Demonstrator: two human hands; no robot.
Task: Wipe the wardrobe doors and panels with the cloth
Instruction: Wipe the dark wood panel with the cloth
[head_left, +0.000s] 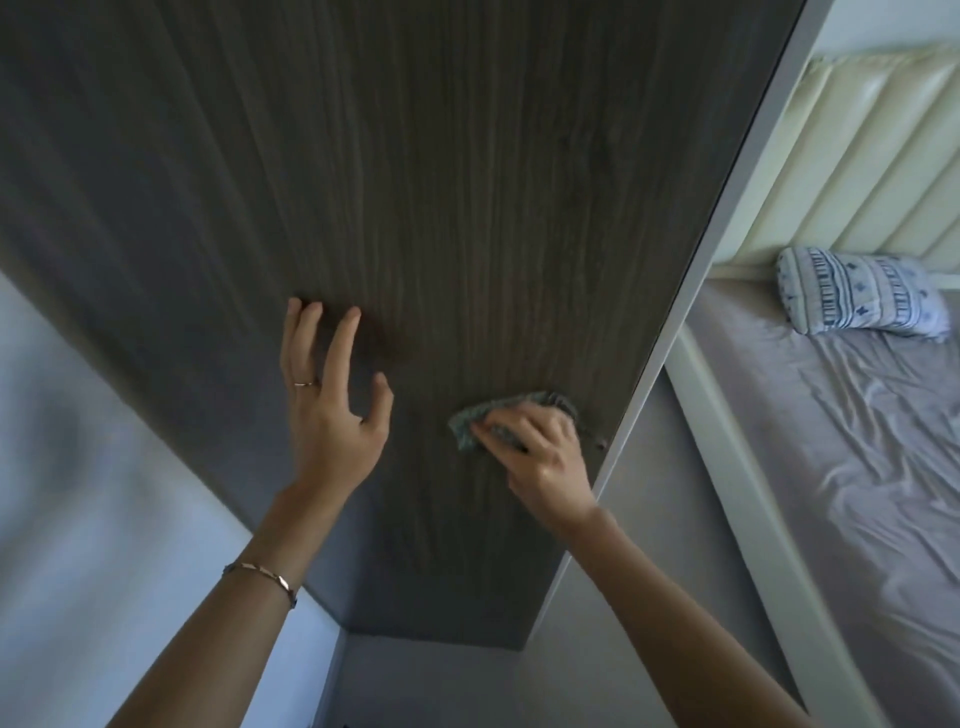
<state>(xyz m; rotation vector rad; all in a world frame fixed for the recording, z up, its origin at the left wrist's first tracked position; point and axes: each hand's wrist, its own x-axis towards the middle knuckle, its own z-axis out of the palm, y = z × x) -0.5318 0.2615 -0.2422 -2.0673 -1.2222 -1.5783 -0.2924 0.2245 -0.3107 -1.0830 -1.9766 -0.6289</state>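
Most of the view was filled by the panel (415, 182), a dark wood-grain face of the wardrobe running away from the camera, with a pale wall (78, 441) along its left side and a light strip of edge trim on its right. Beyond that edge lay a bed (857, 441) with a creased grey sheet, a cream padded headboard (872, 156) behind it and a blue-patterned pillow (857, 299) at its head, all well apart from the work. On the panel, the left hand (332, 400) was spread, its straight fingertips touching the wood and the thumb held off, holding nothing; it probably braced the person, or steadied the panel, against the push of the wiping. A ring showed on one finger and a thin bracelet (265, 571) on that wrist. Lower and nearer the panel's right edge, the right hand (540, 441) had its fingers curled over the cloth (498, 421), a small bunched grey-green rag, and pressed it flat against the wood, the bunching likely giving a firmer pad to rub with. Wiping looked under way on the lower right part of this panel, with the broad upper stretch probably left to cover.
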